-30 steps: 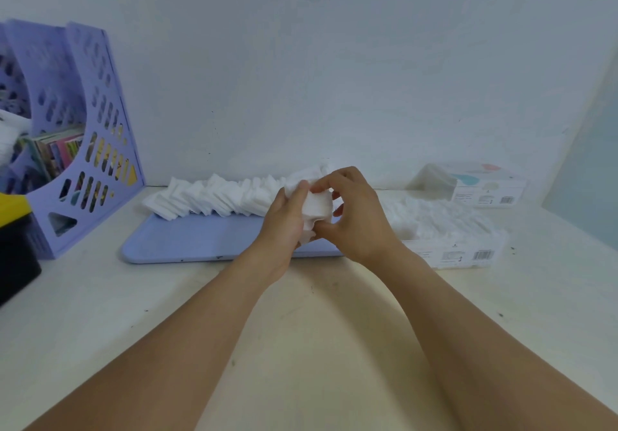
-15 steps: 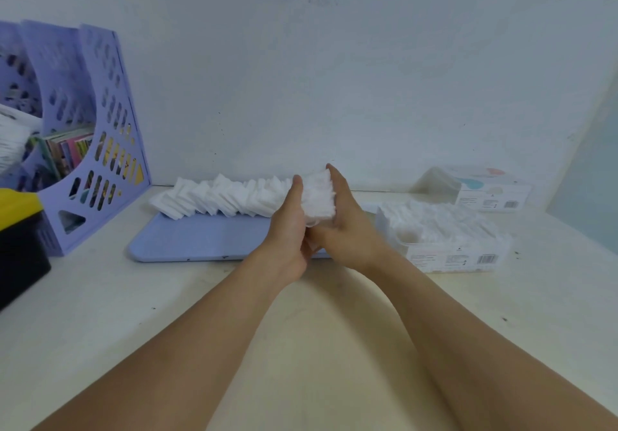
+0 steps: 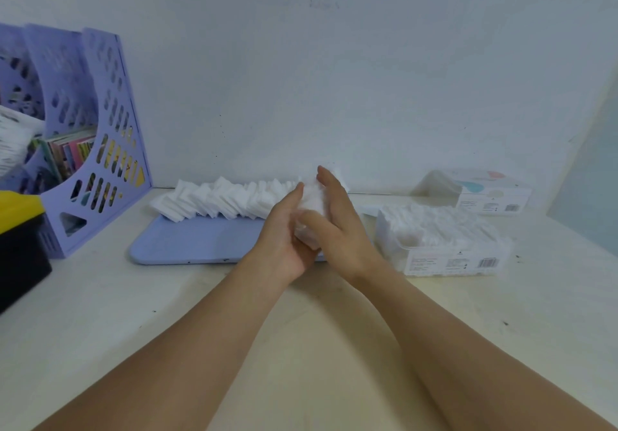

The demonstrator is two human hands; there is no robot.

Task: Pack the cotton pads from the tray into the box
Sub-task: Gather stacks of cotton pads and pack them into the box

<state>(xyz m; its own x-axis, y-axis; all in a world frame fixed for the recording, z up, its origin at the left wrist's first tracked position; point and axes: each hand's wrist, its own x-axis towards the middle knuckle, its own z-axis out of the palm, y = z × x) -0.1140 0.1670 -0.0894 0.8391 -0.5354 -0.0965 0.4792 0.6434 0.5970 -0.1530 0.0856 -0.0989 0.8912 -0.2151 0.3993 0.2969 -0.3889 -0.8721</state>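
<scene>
Head view: both hands together over the right end of the lilac tray (image 3: 200,246), left hand (image 3: 284,230) and right hand (image 3: 337,226) pressing flat against a small stack of cotton pads (image 3: 312,196) sandwiched between the palms, fingers mostly straight. Left of the hands, a long overlapping row of pads (image 3: 217,198) along the tray's far edge, running left to right. Just right of the right hand, on the bench (image 3: 301,330), the open clear box (image 3: 444,250), already well filled, long axis left to right. Right hand nearer the box; probably a short sideways carry next.
</scene>
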